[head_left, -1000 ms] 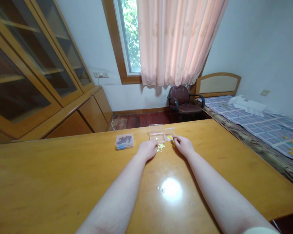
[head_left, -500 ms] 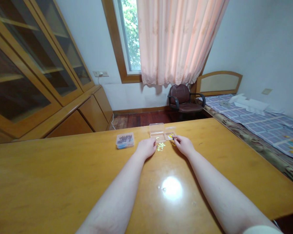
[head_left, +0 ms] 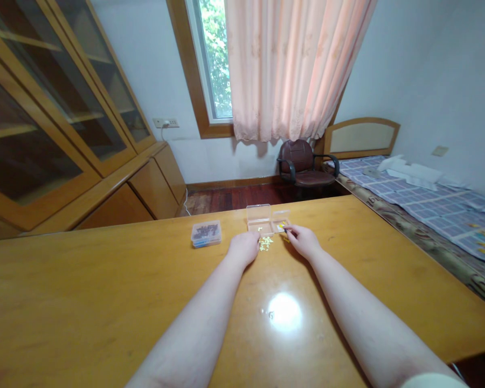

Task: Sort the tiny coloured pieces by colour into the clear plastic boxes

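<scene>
A small pile of pale yellow-green pieces (head_left: 265, 244) lies loose on the wooden table (head_left: 121, 302). My left hand (head_left: 244, 248) is closed at the pile's left edge, its fingertips mostly hidden. Just beyond stands a clear plastic box (head_left: 261, 227), lid up, with a pale piece or two inside. My right hand (head_left: 304, 240) pinches at the front right of a smaller open clear box (head_left: 281, 226) holding white and yellow bits. What either hand grips is too small to make out. Some deeper yellow pieces (head_left: 286, 240) lie beside the right fingertips.
To the left sits a closed clear box (head_left: 206, 233) of dark pieces with something blue at its front. A brown armchair (head_left: 303, 164) stands past the table's far edge. At right is a bed (head_left: 420, 188); glass-door cabinets (head_left: 64, 108) line the left wall.
My left hand has shifted slightly right and its fingers have come in closer to the pile. My right hand stays nearly where it was. The view has moved very slightly.
</scene>
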A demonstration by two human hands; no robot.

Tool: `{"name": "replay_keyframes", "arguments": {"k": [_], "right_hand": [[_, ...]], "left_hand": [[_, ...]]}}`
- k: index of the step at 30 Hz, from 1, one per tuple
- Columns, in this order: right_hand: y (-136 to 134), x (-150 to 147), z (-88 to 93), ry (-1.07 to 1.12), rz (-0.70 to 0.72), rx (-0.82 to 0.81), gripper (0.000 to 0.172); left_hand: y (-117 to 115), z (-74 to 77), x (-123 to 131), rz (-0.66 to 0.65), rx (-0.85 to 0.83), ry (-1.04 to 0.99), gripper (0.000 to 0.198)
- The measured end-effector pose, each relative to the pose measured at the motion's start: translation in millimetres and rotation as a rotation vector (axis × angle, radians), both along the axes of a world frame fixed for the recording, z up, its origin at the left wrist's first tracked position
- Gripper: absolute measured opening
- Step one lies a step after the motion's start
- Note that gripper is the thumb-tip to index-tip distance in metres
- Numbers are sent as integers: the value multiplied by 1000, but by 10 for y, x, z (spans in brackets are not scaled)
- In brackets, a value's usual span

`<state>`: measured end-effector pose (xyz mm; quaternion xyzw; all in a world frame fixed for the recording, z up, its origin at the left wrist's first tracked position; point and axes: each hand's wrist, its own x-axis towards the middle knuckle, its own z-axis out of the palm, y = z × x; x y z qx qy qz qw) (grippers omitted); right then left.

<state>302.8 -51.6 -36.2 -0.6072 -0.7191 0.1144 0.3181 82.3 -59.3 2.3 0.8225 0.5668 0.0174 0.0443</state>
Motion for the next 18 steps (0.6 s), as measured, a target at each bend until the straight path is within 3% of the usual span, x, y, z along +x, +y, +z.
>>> {"name": "replay_keyframes", "arguments": {"k": [18], "right_hand": [[16, 19, -25, -5, -1, -4, 31]], "left_hand": [[24, -69, 22, -18, 21, 22, 25]]}}
